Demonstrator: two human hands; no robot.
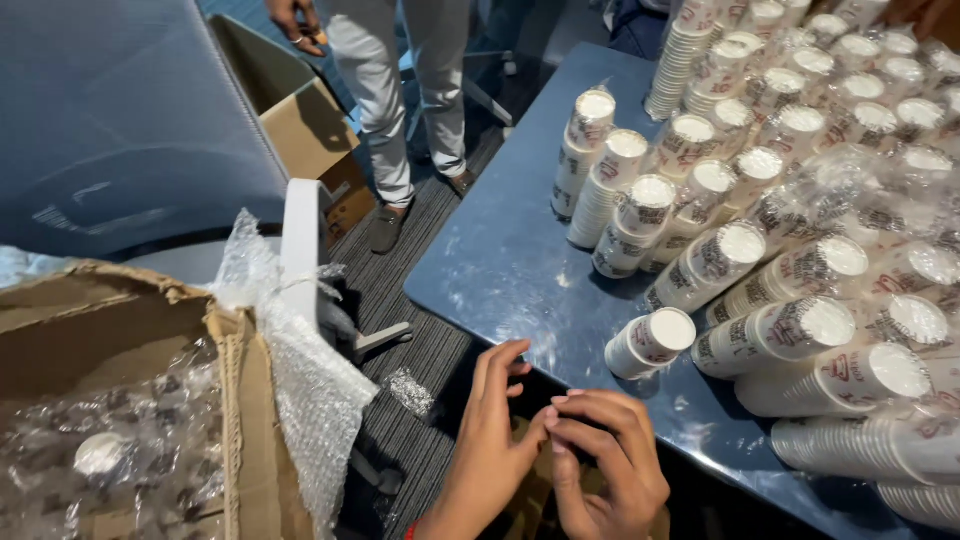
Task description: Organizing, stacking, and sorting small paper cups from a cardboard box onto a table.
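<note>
The left hand (490, 450) and right hand (605, 460) meet fingertip to fingertip at the near edge of the glossy blue table (500, 260), seemingly pinching something too small to tell. Just beyond lies a short stack of white printed paper cups (650, 343), probably the next reach; a bubble-wrap-lined cardboard box (130, 400) sits left

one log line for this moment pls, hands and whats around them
left hand fingertips meeting right hand, nothing visibly held | nearest: short paper cup stack on blue table | left: cardboard box with bubble wrap
</note>
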